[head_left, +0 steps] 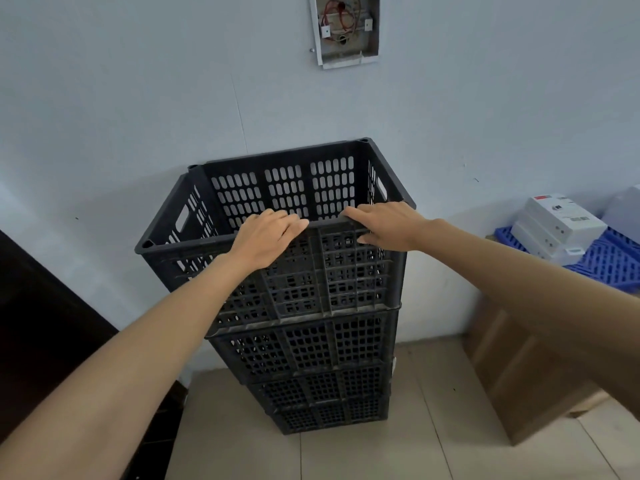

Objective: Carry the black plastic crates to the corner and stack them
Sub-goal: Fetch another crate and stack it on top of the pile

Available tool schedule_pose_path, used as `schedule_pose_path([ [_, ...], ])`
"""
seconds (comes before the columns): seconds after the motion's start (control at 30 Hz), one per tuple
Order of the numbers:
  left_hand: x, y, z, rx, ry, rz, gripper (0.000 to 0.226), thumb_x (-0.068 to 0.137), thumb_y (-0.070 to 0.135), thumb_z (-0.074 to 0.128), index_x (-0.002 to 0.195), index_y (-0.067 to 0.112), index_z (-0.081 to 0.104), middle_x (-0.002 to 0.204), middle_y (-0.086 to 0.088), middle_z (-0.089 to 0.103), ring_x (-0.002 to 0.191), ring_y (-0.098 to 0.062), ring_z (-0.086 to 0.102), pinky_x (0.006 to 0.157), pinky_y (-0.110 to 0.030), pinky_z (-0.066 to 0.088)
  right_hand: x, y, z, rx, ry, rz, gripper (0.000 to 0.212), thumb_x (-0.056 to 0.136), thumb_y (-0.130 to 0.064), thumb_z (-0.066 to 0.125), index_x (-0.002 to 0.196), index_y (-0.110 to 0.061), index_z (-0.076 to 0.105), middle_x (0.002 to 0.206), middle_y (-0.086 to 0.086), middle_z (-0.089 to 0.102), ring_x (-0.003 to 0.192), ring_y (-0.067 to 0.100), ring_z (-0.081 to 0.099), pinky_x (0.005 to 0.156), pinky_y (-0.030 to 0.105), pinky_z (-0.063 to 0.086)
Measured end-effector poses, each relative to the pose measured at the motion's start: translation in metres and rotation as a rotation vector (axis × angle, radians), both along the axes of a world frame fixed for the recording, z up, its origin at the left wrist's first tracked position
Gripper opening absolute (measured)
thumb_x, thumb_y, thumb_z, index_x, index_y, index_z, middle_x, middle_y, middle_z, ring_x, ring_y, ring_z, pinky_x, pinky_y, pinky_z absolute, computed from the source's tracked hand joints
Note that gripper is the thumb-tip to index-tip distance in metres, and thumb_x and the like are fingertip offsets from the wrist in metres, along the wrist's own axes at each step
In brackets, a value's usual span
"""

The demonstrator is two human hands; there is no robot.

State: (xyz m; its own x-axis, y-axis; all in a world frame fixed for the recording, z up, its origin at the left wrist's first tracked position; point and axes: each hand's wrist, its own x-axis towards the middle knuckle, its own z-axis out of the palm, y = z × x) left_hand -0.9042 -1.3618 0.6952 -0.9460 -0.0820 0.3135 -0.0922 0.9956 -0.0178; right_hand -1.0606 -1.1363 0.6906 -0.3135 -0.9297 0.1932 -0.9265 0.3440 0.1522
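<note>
Your left hand and right hand both rest on the near rim of the top crate. The fingers lie fairly straight along it, pinching nothing. That black plastic crate, with its slotted lattice walls, tops a stack of crates on the tiled floor, against the pale wall.

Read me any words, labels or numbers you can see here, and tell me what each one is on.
White boxes: printed labels and a red strip, all too small and blurred to read.
Black crates: no text visible.
Wall panel: no text visible.
</note>
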Motion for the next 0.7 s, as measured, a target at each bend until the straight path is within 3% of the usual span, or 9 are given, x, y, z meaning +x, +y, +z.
schedule_pose_path([
  [0.07, -0.005, 0.005, -0.002, 0.015, 0.016, 0.06, 0.066, 0.099, 0.056, 0.009, 0.131, 0.026, 0.058, 0.124, 0.005, 0.066, 0.119, -0.02, 0.056, 0.099, -0.044, 0.043, 0.001, 0.0, 0.0, -0.017, -0.011, 0.002, 0.056, 0.092, -0.042, 0.054, 0.14, -0.028, 0.029, 0.114, -0.002, 0.058, 0.091, 0.022, 0.061, 0.065, 0.036, 0.048],
  [0.13, -0.007, 0.004, 0.0, 0.035, -0.08, 0.036, 0.062, 0.1, 0.056, 0.007, 0.139, 0.033, 0.05, 0.137, 0.007, 0.059, 0.13, -0.017, 0.049, 0.106, -0.044, 0.037, 0.002, 0.001, 0.003, -0.001, -0.032, 0.008, 0.058, 0.092, -0.049, 0.051, 0.141, -0.03, 0.027, 0.115, -0.003, 0.057, 0.091, 0.021, 0.062, 0.068, 0.038, 0.052],
  [0.3, -0.004, -0.008, 0.006, 0.16, -0.278, -0.026, 0.061, 0.094, 0.065, 0.002, 0.149, 0.049, 0.023, 0.153, 0.008, 0.039, 0.147, -0.015, 0.025, 0.117, -0.046, 0.022, 0.002, 0.002, 0.003, 0.059, -0.033, 0.003, 0.069, 0.09, -0.063, 0.042, 0.146, -0.03, 0.019, 0.126, -0.002, 0.056, 0.093, 0.022, 0.063, 0.068, 0.033, 0.047],
  [0.37, -0.012, -0.008, 0.008, 0.219, -0.315, -0.04, 0.058, 0.094, 0.066, 0.002, 0.149, 0.052, 0.016, 0.159, 0.015, 0.027, 0.151, -0.013, 0.013, 0.121, -0.046, 0.015, -0.004, 0.001, 0.006, 0.124, -0.119, -0.009, 0.072, 0.09, -0.069, 0.032, 0.149, -0.031, 0.016, 0.137, 0.0, 0.052, 0.104, 0.025, 0.062, 0.079, 0.038, 0.049],
  [0.43, -0.03, -0.004, 0.013, 0.234, -0.313, -0.067, 0.055, 0.096, 0.064, 0.004, 0.15, 0.052, 0.01, 0.162, 0.016, 0.016, 0.152, -0.013, 0.004, 0.122, -0.046, 0.01, -0.016, 0.0, 0.013, 0.163, -0.27, -0.03, 0.075, 0.09, -0.072, 0.019, 0.152, -0.028, 0.015, 0.15, 0.003, 0.042, 0.128, 0.026, 0.05, 0.105, 0.044, 0.038],
  [0.5, -0.059, 0.007, 0.02, 0.281, -0.257, -0.083, 0.056, 0.097, 0.064, 0.007, 0.151, 0.05, 0.007, 0.163, 0.013, 0.012, 0.152, -0.012, 0.0, 0.122, -0.044, 0.007, -0.034, 0.0, 0.018, 0.03, -0.342, -0.089, 0.07, 0.096, -0.062, 0.017, 0.152, -0.019, 0.02, 0.154, 0.009, 0.034, 0.143, 0.026, 0.031, 0.117, 0.043, 0.02],
  [0.57, -0.094, 0.026, 0.026, 0.348, -0.188, -0.09, 0.056, 0.098, 0.062, 0.011, 0.152, 0.047, 0.006, 0.164, 0.011, 0.01, 0.151, -0.01, -0.001, 0.12, -0.037, 0.004, -0.057, -0.001, 0.02, -0.162, -0.397, -0.205, 0.061, 0.103, -0.045, 0.023, 0.15, -0.008, 0.022, 0.155, 0.015, 0.029, 0.144, 0.029, 0.024, 0.117, 0.042, 0.02],
  [0.7, -0.165, 0.058, 0.033, 0.395, -0.188, -0.119, 0.056, 0.101, 0.055, 0.014, 0.155, 0.039, 0.004, 0.164, 0.01, 0.007, 0.151, -0.01, -0.004, 0.118, -0.031, 0.003, -0.095, -0.004, 0.02, -0.174, -0.533, -0.411, 0.068, 0.103, -0.03, 0.031, 0.152, 0.001, -0.003, 0.161, 0.019, -0.003, 0.15, 0.031, -0.002, 0.121, 0.045, 0.01],
])
